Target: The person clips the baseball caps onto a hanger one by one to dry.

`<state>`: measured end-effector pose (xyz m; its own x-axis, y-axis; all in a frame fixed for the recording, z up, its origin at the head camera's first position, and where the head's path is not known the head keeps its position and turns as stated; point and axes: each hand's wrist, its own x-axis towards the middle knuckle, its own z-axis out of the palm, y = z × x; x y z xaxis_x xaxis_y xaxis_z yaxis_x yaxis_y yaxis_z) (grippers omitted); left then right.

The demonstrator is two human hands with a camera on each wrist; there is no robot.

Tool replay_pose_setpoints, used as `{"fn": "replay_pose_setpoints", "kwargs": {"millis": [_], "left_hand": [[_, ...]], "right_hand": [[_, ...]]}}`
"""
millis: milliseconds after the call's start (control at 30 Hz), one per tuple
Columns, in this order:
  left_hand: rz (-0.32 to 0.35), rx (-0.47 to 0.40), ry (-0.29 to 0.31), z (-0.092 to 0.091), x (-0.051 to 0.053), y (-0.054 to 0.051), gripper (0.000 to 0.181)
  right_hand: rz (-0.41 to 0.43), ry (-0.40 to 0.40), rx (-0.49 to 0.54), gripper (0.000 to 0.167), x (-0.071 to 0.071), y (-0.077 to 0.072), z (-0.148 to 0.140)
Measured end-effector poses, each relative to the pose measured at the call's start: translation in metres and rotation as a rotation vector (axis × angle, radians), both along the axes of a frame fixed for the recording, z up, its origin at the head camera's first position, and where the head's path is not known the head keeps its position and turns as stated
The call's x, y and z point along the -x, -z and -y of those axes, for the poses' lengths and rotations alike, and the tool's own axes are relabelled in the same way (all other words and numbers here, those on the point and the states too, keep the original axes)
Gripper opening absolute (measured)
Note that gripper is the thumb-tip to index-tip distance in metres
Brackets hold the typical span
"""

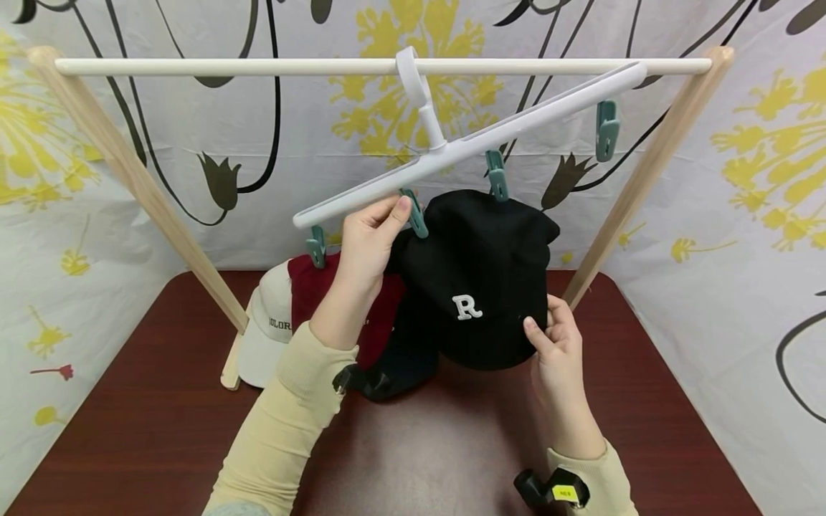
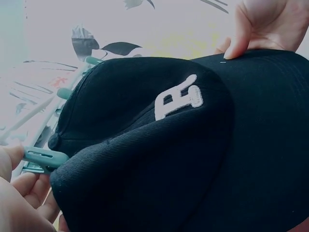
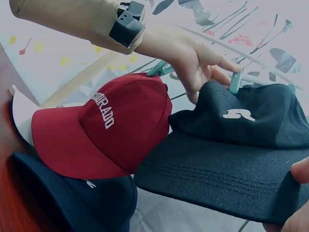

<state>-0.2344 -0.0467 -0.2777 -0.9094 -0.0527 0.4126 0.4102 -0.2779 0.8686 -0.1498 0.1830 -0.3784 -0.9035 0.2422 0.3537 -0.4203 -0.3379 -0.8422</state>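
Note:
A black baseball cap with a white letter R hangs from the right half of a white hanger. My left hand pinches a green clip at the cap's left edge; in the left wrist view that clip meets the cap's fabric. Another green clip sits at the top of the cap. With thumb and fingers, my right hand grips the cap's brim at its right side. The hanger's hook rests over the white rod, and its right end tilts up.
A red cap, a white cap and a dark navy cap hang at the left. One green clip hangs at the hanger's right end. Wooden posts hold the white rod above a dark red table.

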Motion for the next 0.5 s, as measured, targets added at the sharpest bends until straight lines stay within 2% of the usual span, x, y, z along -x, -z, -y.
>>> {"fn": "replay_pose_setpoints", "kwargs": {"millis": [267,500], "left_hand": [[0.032,0.084,0.077,0.0069,0.0002,-0.0005,0.027],[0.046,0.117,0.097,0.0091,-0.0017,-0.0013,0.03]], "right_hand": [[0.017,-0.11,-0.026,0.029,0.001,0.0045,-0.0048],[0.07,-0.165,-0.08,0.025,0.0043,0.0091,-0.0059]]}}
